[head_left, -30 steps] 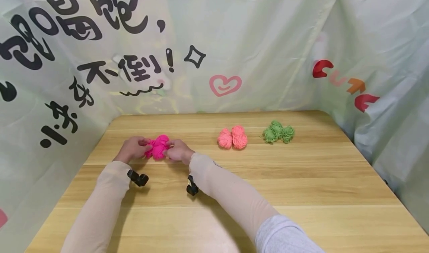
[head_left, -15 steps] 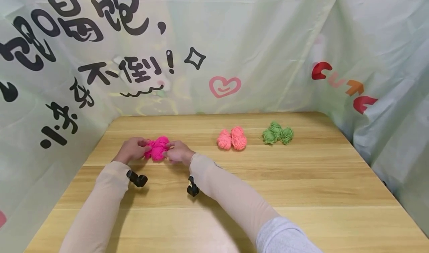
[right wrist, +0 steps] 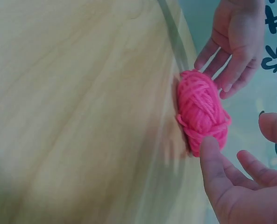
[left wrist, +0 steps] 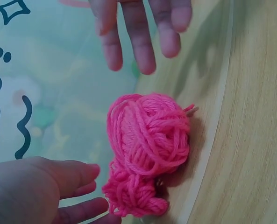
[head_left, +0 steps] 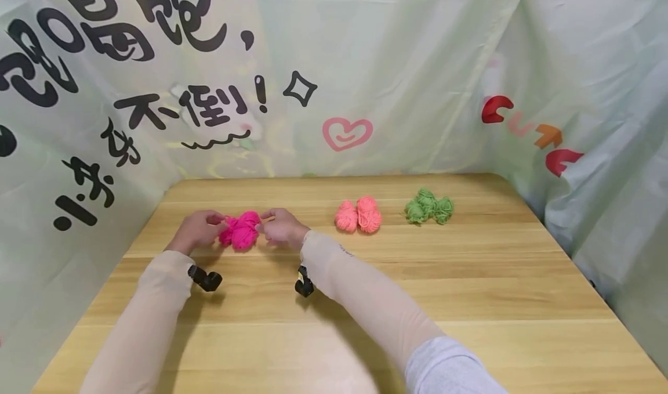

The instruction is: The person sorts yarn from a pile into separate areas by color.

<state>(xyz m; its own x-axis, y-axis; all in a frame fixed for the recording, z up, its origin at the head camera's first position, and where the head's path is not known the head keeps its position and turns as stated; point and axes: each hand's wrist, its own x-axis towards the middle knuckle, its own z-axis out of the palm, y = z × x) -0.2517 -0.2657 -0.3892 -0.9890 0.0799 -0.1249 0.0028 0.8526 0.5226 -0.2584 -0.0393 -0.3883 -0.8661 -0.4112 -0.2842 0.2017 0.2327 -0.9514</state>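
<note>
Bright pink yarn (head_left: 244, 231) in a bunch of small balls lies on the wooden table at the left. My left hand (head_left: 200, 229) is on its left side; in the left wrist view this hand's fingertips (left wrist: 100, 205) are right at the smaller, lower ball, loosely extended. On the other side my right hand (head_left: 283, 229) has its fingers spread. A gap shows between those fingers (left wrist: 140, 51) and the yarn in the left wrist view. Seen from the right wrist, the right hand (right wrist: 250, 196) overlaps the near end of the pink yarn (right wrist: 201, 109).
Two coral yarn balls (head_left: 369, 215) lie side by side right of centre near the back. Farther right is a cluster of green yarn balls (head_left: 428, 206). A printed curtain (head_left: 407, 80) hangs behind the table (head_left: 417, 278) and along both sides.
My right hand has let go of the pink yarn and drawn slightly right, fingers spreading. The left hand's grip has loosened too. The head view has shifted a little; the other yarn lies still.
</note>
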